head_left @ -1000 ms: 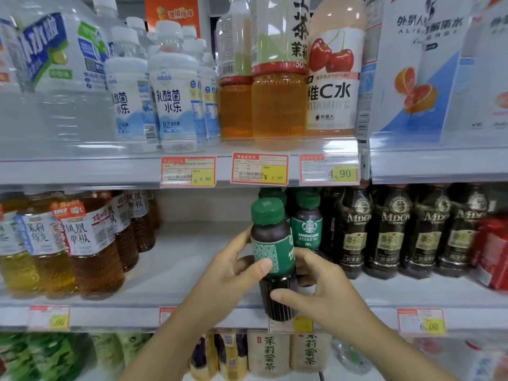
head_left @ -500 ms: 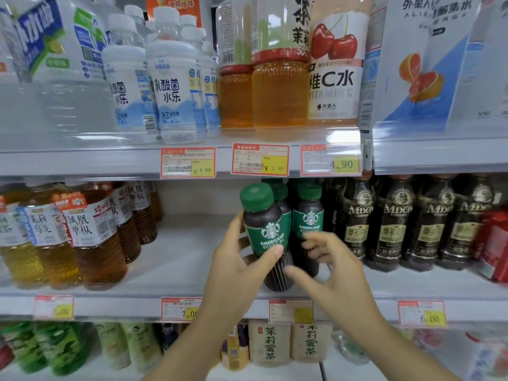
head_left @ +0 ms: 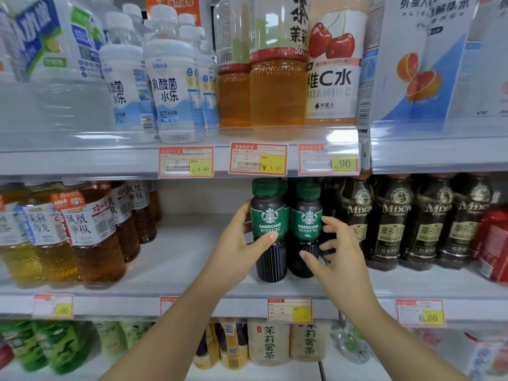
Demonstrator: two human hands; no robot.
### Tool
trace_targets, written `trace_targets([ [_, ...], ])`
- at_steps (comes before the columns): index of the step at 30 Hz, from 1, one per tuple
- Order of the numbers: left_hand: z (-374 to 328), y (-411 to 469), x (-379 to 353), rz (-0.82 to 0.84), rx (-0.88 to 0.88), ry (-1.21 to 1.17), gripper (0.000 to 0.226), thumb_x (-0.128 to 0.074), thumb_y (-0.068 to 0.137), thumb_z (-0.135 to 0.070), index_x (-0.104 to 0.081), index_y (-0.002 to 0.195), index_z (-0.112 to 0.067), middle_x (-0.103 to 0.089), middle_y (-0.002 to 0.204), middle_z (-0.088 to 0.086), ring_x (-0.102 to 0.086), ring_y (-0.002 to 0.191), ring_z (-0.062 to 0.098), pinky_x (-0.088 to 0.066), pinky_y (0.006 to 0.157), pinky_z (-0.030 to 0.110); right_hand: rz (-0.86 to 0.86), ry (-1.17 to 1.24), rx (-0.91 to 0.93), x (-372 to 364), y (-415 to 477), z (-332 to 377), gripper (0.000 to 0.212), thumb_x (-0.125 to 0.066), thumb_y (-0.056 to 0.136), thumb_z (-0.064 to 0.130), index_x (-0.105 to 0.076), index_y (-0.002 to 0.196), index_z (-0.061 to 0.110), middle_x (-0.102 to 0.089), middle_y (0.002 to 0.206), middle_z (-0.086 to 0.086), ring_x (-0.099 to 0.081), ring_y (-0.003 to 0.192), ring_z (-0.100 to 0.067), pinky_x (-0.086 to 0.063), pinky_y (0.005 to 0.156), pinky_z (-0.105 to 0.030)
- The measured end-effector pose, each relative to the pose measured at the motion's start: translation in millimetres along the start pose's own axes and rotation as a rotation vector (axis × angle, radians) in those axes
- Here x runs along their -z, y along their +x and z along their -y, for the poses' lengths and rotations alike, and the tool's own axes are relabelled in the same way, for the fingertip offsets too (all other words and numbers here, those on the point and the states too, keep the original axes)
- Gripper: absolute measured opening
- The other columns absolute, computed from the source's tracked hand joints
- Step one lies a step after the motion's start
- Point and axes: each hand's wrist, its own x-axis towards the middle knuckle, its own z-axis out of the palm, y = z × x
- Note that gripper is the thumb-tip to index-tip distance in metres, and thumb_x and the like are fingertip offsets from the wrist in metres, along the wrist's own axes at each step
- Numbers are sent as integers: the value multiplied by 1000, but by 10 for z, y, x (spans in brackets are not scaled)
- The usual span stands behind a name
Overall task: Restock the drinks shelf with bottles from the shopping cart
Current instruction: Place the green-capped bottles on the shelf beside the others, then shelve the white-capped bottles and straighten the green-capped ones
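Two dark coffee bottles with green caps and green Americano labels stand side by side at the front of the middle shelf [head_left: 176,270]. My left hand [head_left: 242,243] grips the left Americano bottle [head_left: 269,224] from its left, thumb across the lower edge of the label. My right hand [head_left: 335,257] curls round the right Americano bottle [head_left: 308,224] from its right, with the thumb on its dark lower body and the fingertips at the label's edge. More green caps show behind the two bottles. The shopping cart is out of view.
Dark MDOV coffee bottles [head_left: 390,224] fill the shelf right of my hands. Amber tea bottles [head_left: 90,232] stand at the left, with bare shelf between. The upper shelf [head_left: 82,160] carries water and tea bottles; beige tea bottles [head_left: 268,342] stand below.
My left hand has carried the Americano bottle back onto the shelf and turned its label forward. My right hand left that bottle and moved onto the neighbouring one.
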Motion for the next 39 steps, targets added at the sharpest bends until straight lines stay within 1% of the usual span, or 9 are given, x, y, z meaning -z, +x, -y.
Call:
trace_targets([
  [4,63,28,-46,23,16,15,58,-65,86,-23,-34,125,-52,-51,130,-23,-46,122,0,-40,106,37,-1,-15,-8,-30,-8,-31,68,-75,75,19,-38,132,26,-42,107,14,-49,84,-6,-41,67,-15],
  [11,154,-11,-79,-14,31,-11,58,-66,85,-23,-33,119,-56,-49,126,-27,-44,119,-7,-43,104,38,-3,-21,-18,-36,-51,-39,70,-73,77,18,-36,135,27,-41,109,14,-47,90,-1,-39,65,-13],
  [16,289,-79,-67,-18,26,2,66,-67,85,-25,-28,133,-50,-43,133,-27,-43,122,-5,-43,102,32,-107,-30,164,-48,-143,93,51,-68,81,16,-47,126,23,-43,107,12,-44,92,6,-38,73,-7],
  [21,429,-530,127,-234,-53,208,48,-58,90,-15,-39,125,-43,-49,122,-14,-49,109,-5,-38,90,8,24,48,398,-333,-342,367,29,-57,84,18,-55,114,17,-45,103,14,-44,86,4,-37,80,-8],
  [24,585,-1035,349,-414,-111,370,33,-53,90,-5,-53,116,-26,-56,106,-7,-54,95,-3,-41,80,7,192,130,455,-681,-609,524,23,-55,85,16,-60,107,11,-48,97,11,-45,85,1,-38,78,-9],
  [27,876,-1689,541,-536,38,464,23,-50,90,-8,-61,109,-15,-60,97,-6,-55,87,2,-44,75,11,401,225,445,-1107,-1008,605,20,-57,84,13,-62,103,11,-54,94,8,-49,81,-3,-43,72,-16],
  [32,1379,-3063,652,-706,465,493,20,-51,90,-10,-65,104,-13,-65,95,-4,-56,85,0,-42,71,6,784,290,413,-1861,-1886,621,20,-53,84,21,-61,101,15,-53,89,11,-46,77,-3,-41,69,-18],
  [35,1580,-3883,588,-801,745,496,23,-53,90,-3,-65,100,-20,-62,91,-15,-55,81,-7,-39,69,3,1005,300,375,-2248,-2490,572,18,-57,81,15,-61,99,17,-55,88,11,-48,76,-5,-43,67,-24],
  [39,1777,-4736,467,-850,1043,464,21,-54,92,-11,-66,103,-22,-66,98,-11,-59,87,2,-47,75,18,1251,207,303,-2615,-3222,423,23,-59,81,9,-62,102,18,-57,89,7,-50,79,-9,-47,72,-31],
])
